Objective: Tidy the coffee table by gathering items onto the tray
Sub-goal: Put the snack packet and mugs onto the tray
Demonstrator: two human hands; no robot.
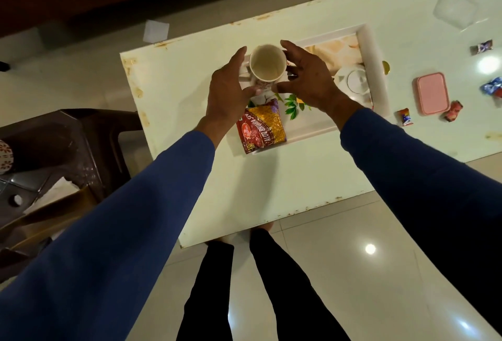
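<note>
The cup [267, 67] stands upright at the left end of the tray [372, 50] on the pale counter [244, 191]; the left hand [228, 90] and right hand [312, 79] flank it, fingers [288, 46] spread and fairly straight, open rather than clasped; whether the thumbs touch it I cannot tell. A snack packet [260, 128] overhangs the tray's near edge; a white teapot [353, 79] sits at its right end; a pink box [432, 93] lies on the counter beyond.

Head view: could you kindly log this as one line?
left hand open | right hand open | cup upright between them, over tray
</note>
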